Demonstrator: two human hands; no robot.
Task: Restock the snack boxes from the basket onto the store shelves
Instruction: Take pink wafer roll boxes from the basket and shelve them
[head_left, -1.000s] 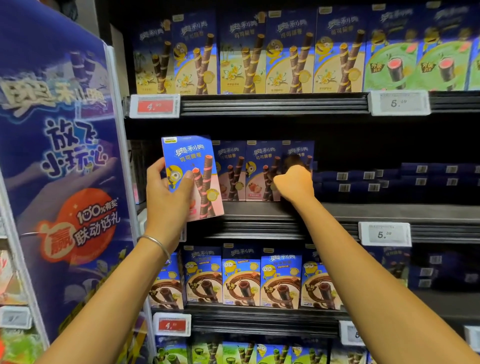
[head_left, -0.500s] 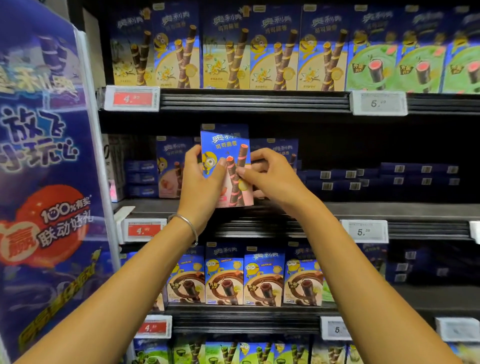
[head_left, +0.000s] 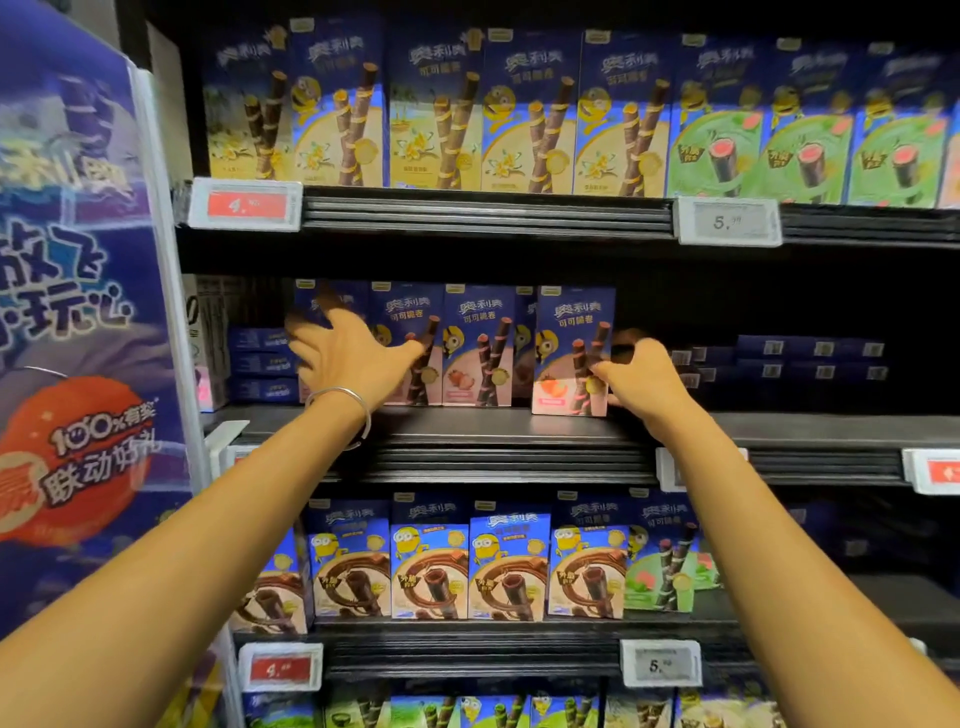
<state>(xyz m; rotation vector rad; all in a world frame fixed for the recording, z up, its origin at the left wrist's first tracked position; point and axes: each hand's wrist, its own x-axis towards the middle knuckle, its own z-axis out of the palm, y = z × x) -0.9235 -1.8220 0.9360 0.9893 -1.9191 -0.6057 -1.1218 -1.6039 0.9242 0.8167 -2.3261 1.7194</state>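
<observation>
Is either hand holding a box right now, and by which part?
The right hand pinches the upright box at the row's right end by its lower right edge. The left hand is spread open, holding nothing.

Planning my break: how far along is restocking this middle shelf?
Done: one strawberry wafer-roll box stands upright on the middle shelf, at the right end of its row. In hand: the right hand pinches its right edge; the left hand is spread open at the row's left end. Left: shelf front further right is bare; the basket is out of view, so remaining stock is unknown.
</observation>
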